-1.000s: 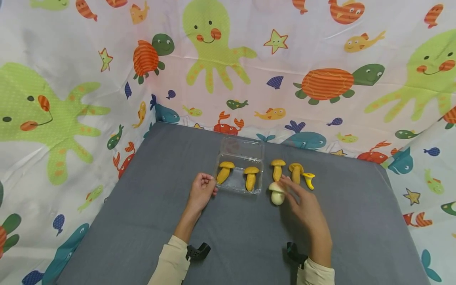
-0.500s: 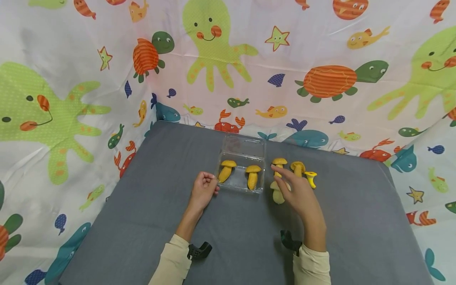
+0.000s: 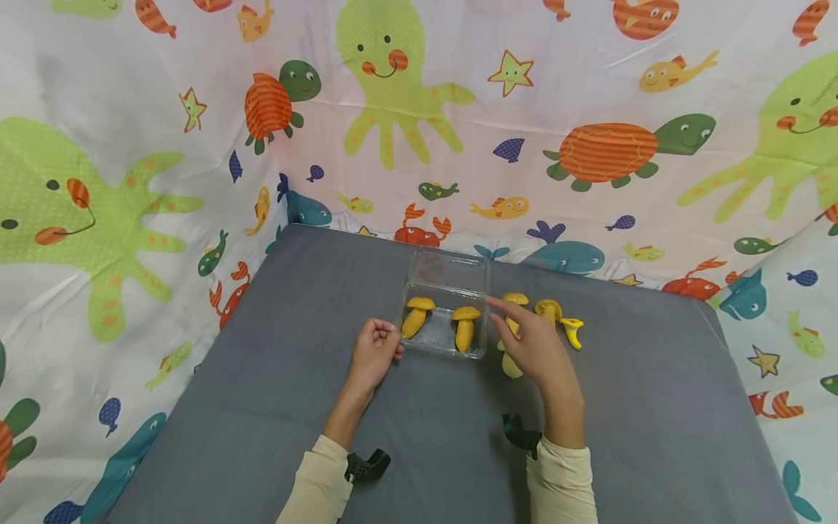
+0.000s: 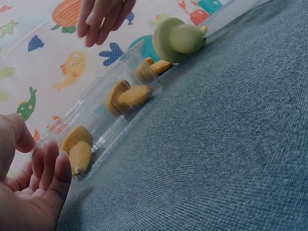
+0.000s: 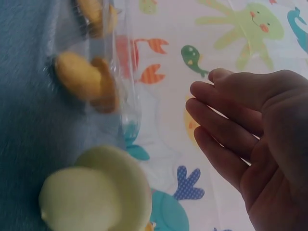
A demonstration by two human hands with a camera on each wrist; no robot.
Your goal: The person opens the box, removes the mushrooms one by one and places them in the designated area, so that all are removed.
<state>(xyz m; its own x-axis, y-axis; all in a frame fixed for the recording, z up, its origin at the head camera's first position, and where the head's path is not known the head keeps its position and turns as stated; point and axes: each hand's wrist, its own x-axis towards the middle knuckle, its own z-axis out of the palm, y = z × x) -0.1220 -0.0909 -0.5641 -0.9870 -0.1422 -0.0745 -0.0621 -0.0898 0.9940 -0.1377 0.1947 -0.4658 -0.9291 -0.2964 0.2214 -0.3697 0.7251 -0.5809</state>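
Observation:
A clear plastic box (image 3: 435, 348) with its lid (image 3: 452, 269) folded back lies on the grey cloth. Inside are two toy mushrooms with yellow caps, a left mushroom (image 3: 415, 317) and a right mushroom (image 3: 465, 329). My left hand (image 3: 374, 353) pinches the box's near left edge between thumb and fingers. Above the cloth, by the box's right side, hovers my right hand (image 3: 533, 346), fingers extended and holding nothing. Below it stands a pale mushroom (image 5: 91, 192), partly hidden in the head view. A yellow mushroom (image 3: 516, 298) shows just behind this hand.
Farther right lie another yellow mushroom (image 3: 548, 309) and a small trumpet-shaped yellow one (image 3: 572, 333). A sea-animal printed curtain (image 3: 452, 196) rises along the table's back and sides. Each wrist carries a black camera mount.
My right hand has moved left from the pale mushroom toward the box's right edge, holding nothing. My left hand keeps its place on the box.

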